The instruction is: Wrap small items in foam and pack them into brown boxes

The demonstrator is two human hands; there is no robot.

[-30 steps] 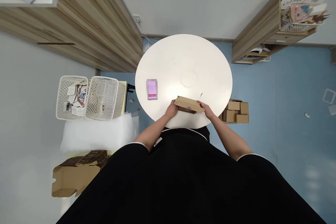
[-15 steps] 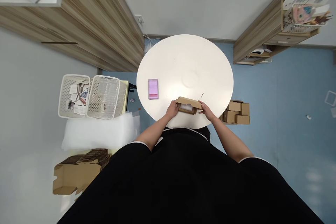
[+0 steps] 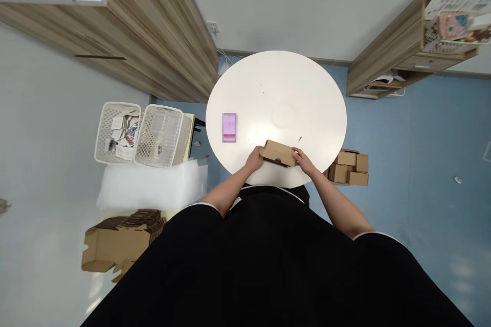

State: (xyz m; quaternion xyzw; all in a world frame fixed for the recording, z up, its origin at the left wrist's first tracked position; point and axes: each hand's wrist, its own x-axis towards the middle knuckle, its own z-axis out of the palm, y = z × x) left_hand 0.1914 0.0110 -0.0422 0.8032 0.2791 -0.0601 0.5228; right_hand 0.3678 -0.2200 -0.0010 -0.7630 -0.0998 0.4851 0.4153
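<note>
"White and rounded, the table [image 3: 278,76] stands on a blue floor [image 3: 387,127]. What's at its near side?"

"One brown cardboard box [image 3: 279,154], slightly tilted across the view. I can't tell whether it rests on the tabletop or is held just above."

"And the hands?"

"Apart, one at each end. The left hand [image 3: 254,159] grips the left end; the right hand [image 3: 304,161] has its fingers on the right end, by the corner."

"What's changed?"

"The lid [image 3: 282,148]. Half a second ago it stood raised and something pale showed inside. Now it lies over the top and hides the inside."

"So it's shut?"

"Nearly, I'd judge. A dark gap runs along the near edge, so the front doesn't look fully tucked."

"What's further out?"

"On the table, a blurred purple oblong [image 3: 229,127], well left of the box. Beyond the table's right edge, several small cartons [image 3: 348,166] sit together. Off to the left are two white baskets [image 3: 185,135], then white sheeting [image 3: 149,184], then a stack of folded cardboard [image 3: 115,248]."
</note>
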